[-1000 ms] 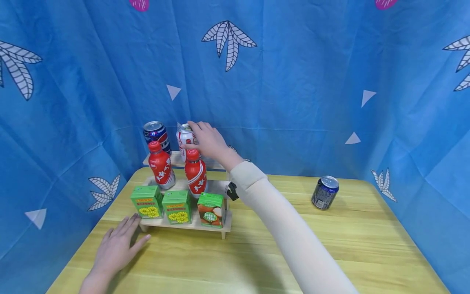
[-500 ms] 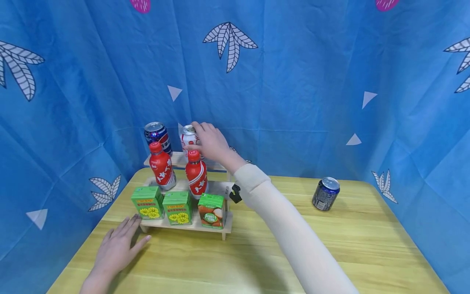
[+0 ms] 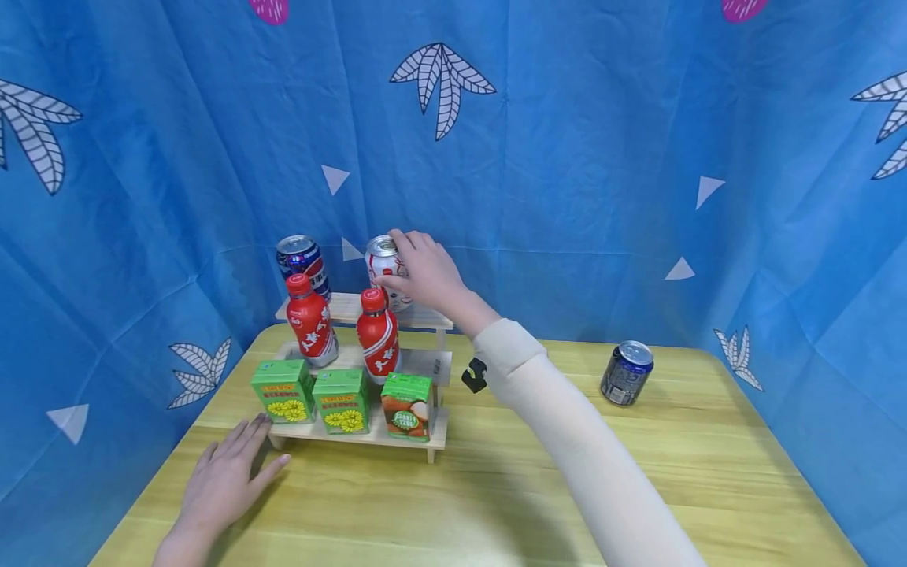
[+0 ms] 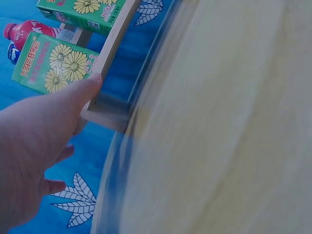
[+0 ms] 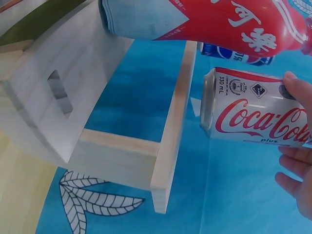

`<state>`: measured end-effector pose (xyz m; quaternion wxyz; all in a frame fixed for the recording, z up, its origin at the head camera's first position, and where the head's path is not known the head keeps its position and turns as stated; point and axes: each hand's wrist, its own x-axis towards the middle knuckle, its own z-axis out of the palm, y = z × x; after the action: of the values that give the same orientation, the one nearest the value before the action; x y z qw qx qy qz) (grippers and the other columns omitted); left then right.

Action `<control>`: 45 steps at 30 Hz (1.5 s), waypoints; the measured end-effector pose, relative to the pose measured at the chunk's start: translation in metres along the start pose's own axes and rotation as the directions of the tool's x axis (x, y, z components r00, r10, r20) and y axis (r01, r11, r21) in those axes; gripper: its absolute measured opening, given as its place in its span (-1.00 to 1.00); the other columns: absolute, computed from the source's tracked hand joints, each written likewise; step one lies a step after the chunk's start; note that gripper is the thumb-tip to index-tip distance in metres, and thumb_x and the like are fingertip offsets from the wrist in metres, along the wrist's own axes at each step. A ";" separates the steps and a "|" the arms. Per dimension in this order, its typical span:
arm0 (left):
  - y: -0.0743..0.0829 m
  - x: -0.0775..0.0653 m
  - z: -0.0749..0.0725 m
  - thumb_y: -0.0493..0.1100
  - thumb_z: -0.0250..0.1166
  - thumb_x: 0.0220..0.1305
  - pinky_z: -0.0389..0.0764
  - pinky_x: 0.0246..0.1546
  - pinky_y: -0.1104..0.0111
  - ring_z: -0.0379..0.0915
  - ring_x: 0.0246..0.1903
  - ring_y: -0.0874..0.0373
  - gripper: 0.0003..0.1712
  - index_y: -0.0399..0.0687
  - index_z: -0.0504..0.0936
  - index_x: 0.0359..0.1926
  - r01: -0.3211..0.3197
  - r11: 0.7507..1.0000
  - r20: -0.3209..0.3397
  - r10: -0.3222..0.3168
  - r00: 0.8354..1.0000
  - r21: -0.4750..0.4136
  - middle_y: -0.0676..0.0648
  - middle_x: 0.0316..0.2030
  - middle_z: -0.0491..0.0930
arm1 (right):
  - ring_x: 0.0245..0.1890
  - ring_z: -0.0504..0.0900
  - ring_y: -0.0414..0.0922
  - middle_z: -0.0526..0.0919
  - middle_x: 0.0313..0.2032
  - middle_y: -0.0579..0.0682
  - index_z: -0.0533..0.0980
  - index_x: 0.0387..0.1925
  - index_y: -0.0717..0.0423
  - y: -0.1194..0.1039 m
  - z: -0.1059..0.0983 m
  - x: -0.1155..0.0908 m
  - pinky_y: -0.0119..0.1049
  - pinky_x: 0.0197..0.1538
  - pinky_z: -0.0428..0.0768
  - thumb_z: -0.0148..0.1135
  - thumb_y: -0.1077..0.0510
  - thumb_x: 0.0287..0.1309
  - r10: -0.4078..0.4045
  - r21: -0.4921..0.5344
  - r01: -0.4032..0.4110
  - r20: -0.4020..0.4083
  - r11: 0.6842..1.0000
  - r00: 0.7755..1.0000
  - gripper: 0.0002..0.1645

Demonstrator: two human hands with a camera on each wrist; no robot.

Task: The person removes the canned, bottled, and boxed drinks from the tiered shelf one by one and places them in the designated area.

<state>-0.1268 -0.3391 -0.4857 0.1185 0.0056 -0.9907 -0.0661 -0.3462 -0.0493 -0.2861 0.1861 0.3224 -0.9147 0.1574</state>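
Observation:
My right hand (image 3: 427,276) grips a white Coca-Cola can (image 5: 261,107) near its top, thumb on one side and fingers on the other. The can is upright, close over the right part of the top tier of a three-tier wooden rack (image 3: 354,439). On that tier's left stands a blue Pepsi can (image 3: 301,264). Two red bottles (image 3: 310,319) fill the middle tier, partly in front of the cans. My left hand (image 3: 223,480) lies with straight fingers at the rack's front left corner; its thumb (image 4: 92,83) overlaps the bottom tier's edge in the left wrist view.
Two green drink cartons (image 3: 342,402) with yellow flowers and a third carton (image 3: 407,405) with brown fruit stand on the bottom tier. A dark blue can (image 3: 627,372) stands apart on the wooden table (image 3: 694,472) to the right. A blue curtain (image 3: 567,157) encloses the table.
My right hand has moved to the right along the top tier with the Coca-Cola can in its grip, widening the space from the Pepsi can. The left hand has stayed put.

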 end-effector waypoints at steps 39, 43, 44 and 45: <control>0.003 0.000 -0.002 0.40 0.06 0.31 0.08 0.29 -0.38 0.13 0.37 -0.34 -0.08 -0.21 0.32 0.39 0.007 1.000 0.007 -0.007 1.000 0.010 -0.32 0.39 0.27 | 0.24 0.40 0.06 0.49 0.16 0.14 0.24 0.39 0.13 0.051 -0.045 -0.080 -0.02 0.28 0.47 0.32 -0.26 0.13 0.016 -0.012 -0.017 -0.099 1.000 0.995 -0.06; 0.002 0.000 -0.001 0.39 0.07 0.31 0.08 0.28 -0.38 0.14 0.37 -0.33 -0.10 -0.21 0.33 0.38 0.008 1.000 0.003 -0.008 1.000 0.011 -0.32 0.38 0.28 | 0.23 0.41 0.08 0.48 0.17 0.15 0.23 0.39 0.14 0.060 -0.044 -0.088 0.00 0.26 0.48 0.32 -0.26 0.12 0.045 -0.005 -0.046 -0.094 0.999 0.995 -0.04; 0.002 0.000 -0.001 0.39 0.07 0.31 0.09 0.28 -0.38 0.14 0.37 -0.33 -0.10 -0.21 0.33 0.38 0.009 1.000 0.001 -0.009 1.000 0.012 -0.32 0.38 0.29 | 0.23 0.41 0.08 0.48 0.17 0.16 0.23 0.39 0.14 0.062 -0.044 -0.090 0.01 0.25 0.49 0.32 -0.26 0.12 0.055 0.002 -0.055 -0.094 0.998 0.994 -0.04; 0.002 0.000 -0.001 0.38 0.07 0.31 0.09 0.28 -0.38 0.15 0.37 -0.33 -0.10 -0.21 0.33 0.38 0.009 1.000 0.000 -0.009 1.000 0.012 -0.32 0.38 0.29 | 0.22 0.42 0.08 0.48 0.18 0.16 0.23 0.40 0.13 0.064 -0.044 -0.092 0.01 0.23 0.49 0.32 -0.27 0.12 0.065 0.006 -0.065 -0.093 0.998 0.994 -0.03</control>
<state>-0.1263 -0.3369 -0.4842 0.1181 0.0108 -0.9911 -0.0608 -0.3109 0.0655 -0.2989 0.2228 0.2850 -0.9148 0.1796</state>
